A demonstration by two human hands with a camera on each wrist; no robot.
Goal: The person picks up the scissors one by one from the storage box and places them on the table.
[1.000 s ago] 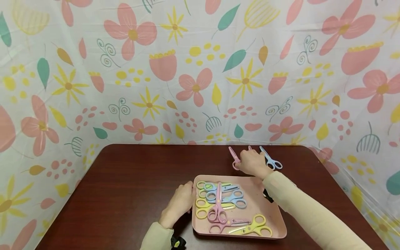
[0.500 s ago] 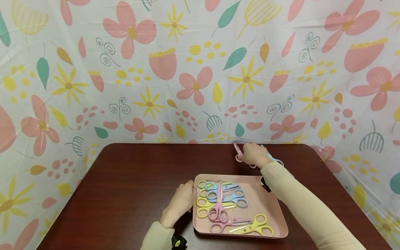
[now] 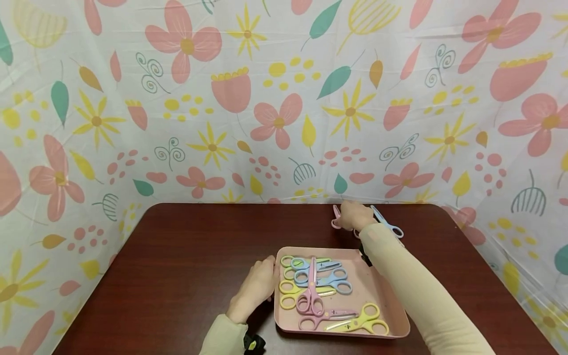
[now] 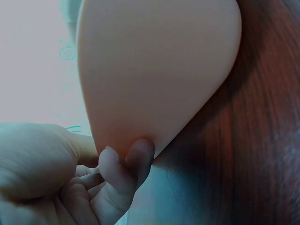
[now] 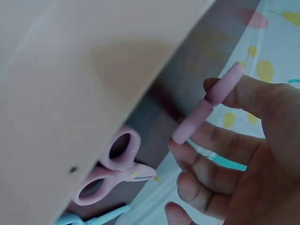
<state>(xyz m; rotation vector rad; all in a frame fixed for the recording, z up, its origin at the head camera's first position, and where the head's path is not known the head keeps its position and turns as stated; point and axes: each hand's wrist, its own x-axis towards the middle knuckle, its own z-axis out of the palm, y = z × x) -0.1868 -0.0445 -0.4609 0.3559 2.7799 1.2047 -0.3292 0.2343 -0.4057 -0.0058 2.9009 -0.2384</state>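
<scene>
In the head view my right hand (image 3: 356,215) is at the table's far edge, over pink scissors (image 3: 336,217). Its thumb and fingers pinch their handle loops (image 5: 227,86), as the right wrist view shows. Beside them on the table lie a second pair of pink scissors (image 5: 119,154), partly covered by my hand in the head view, and light-blue scissors (image 3: 388,226). My left hand (image 3: 259,283) holds the left wall of a shallow pink tray (image 3: 377,283); in the left wrist view its curled fingertips (image 4: 140,154) press the tray's outer side.
Several scissors lie inside the tray: yellow ones (image 3: 367,323), blue ones (image 3: 326,282), green ones and pink ones (image 3: 311,286). The dark brown table (image 3: 177,266) reaches a flower-print cloth (image 3: 284,187) behind it. My right forearm (image 3: 412,281) crosses above the tray's right side.
My right hand has moved a little farther back and left, onto the leftmost pink scissors, which have shifted slightly right. The left hand and tray stay put.
</scene>
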